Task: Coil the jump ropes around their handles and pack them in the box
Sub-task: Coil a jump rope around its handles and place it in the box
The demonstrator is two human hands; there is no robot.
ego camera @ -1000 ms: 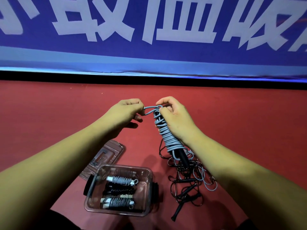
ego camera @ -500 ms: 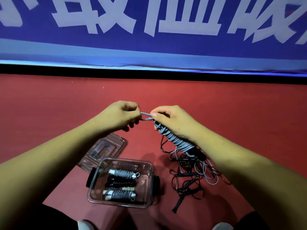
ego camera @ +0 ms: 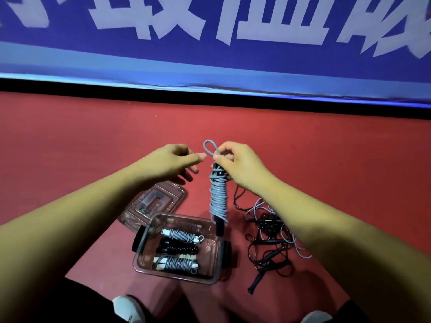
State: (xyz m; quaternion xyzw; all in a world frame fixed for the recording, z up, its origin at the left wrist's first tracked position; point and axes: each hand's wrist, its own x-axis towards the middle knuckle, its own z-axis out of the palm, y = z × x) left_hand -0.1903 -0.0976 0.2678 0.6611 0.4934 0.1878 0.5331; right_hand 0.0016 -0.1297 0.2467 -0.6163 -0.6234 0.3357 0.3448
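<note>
Left hand (ego camera: 172, 163) has let go, fingers loose; right hand (ego camera: 242, 166) pinches grey coiled jump rope (ego camera: 218, 197) upright over clear plastic box (ego camera: 172, 275)

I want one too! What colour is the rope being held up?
The coiled jump rope is light blue-grey, seen in the head view.

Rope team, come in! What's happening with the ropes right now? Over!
Left hand open, off the rope. Right hand pinches grey coiled rope near box. Three bundles packed. Tangled ropes wait on floor; nothing blocking.
</note>
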